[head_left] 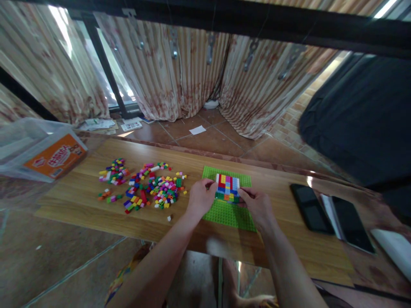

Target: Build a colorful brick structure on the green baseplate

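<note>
A block of many-coloured toy bricks (227,187) sits over the middle of a green studded baseplate (229,214) on the wooden table. My left hand (202,196) grips the block's left side, thumb and finger pinched at its edge. At the opposite side, my right hand (257,205) pinches the right edge near the lower corner. Red, yellow, pink, white and blue bricks show on its top, with green and orange along the near side. Whether the block is pressed onto the baseplate or held just above it, I cannot tell.
Loose bricks (163,190) lie in piles on the table's left half, with one white brick (169,218) nearer the front edge. A clear plastic box (41,149) stands at the far left. Two dark phone-like devices (311,208) lie on the right.
</note>
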{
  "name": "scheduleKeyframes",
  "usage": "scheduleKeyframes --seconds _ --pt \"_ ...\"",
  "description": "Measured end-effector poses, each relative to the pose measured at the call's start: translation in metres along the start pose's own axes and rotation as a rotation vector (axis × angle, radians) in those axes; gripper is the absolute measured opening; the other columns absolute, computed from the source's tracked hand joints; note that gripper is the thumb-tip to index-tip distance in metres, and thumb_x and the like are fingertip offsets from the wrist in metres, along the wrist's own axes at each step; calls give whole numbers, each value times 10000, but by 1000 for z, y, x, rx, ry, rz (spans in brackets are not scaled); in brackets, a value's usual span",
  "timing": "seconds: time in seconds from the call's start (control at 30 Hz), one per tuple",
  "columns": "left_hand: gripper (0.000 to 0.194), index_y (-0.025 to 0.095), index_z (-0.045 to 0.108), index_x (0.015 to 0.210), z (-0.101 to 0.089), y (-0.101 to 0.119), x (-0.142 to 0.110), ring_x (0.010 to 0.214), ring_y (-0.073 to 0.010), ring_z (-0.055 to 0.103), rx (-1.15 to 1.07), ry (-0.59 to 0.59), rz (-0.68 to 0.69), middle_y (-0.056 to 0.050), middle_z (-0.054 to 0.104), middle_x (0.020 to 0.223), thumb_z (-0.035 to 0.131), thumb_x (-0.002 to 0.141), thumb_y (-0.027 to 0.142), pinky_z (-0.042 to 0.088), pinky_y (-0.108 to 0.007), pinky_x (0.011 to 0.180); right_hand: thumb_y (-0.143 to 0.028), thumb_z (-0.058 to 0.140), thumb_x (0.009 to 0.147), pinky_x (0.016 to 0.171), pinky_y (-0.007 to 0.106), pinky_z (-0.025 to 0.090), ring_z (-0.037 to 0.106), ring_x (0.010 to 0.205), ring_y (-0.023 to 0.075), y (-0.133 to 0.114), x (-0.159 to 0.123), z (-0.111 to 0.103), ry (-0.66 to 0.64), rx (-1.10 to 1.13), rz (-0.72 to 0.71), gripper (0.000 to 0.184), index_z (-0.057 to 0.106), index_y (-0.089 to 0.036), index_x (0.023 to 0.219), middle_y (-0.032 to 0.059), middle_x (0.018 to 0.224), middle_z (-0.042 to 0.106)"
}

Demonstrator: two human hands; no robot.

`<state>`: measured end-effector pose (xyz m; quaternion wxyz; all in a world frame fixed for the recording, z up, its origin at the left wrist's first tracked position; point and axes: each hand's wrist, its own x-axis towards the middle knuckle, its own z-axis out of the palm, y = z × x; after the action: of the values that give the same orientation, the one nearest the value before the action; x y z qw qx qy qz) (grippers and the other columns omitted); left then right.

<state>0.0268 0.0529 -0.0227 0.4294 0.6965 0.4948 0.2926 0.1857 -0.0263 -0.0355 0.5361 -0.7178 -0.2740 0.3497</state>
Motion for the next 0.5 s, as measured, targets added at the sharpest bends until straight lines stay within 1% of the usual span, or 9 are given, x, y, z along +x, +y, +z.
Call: scheduleKeyframes --seconds 0.1,0.23,0.37,0.43,0.47,0.5 --pt "254 132 718 898 1 1 -1 779 -179 655 31 23 7 -97 735 904 510 865 275 469 -277 714 -449 715 654 511 279 556 614 563 141 0 -1 1 2 -10 -10 394 706 -119 868 44 699 688" --pt "251 134 714 889 1 2 -2 778 -181 654 47 27 21 -93 734 891 502 868 266 464 -275 713 -470 691 674 534 300 569 641 592 167 -1 -1 2 -25 -63 -23 414 707 -117 889 54 718 700" --pt "298 149 700 823 -3 4 -6 740 -176 644 27 54 13 -76 721 811 454 900 299 450 -262 671 -471 679 692 544 285 557 644 609 171 2 1 -7 -25 -105 -25 411 702 -115 896 58 723 699" --pt "354 153 677 767 -8 4 -7 715 -171 637 -18 89 -6 -70 701 754 411 922 328 440 -253 637 -498 651 726 520 269 535 620 575 154 1 2 -16 9 -134 -61 406 699 -117 857 56 697 685" --pt "367 154 666 758 -10 4 -7 707 -167 633 -47 111 -7 -66 693 743 399 928 340 437 -247 628 -510 640 736 497 261 518 596 538 142 -2 2 -20 86 -140 -95 403 692 -119 820 48 659 667" --pt "374 155 655 756 -13 3 -6 699 -161 628 -78 132 -3 -61 686 738 391 933 353 436 -242 620 -512 638 740 479 258 501 579 513 136 -6 1 -23 136 -146 -128 397 688 -125 808 39 637 653"
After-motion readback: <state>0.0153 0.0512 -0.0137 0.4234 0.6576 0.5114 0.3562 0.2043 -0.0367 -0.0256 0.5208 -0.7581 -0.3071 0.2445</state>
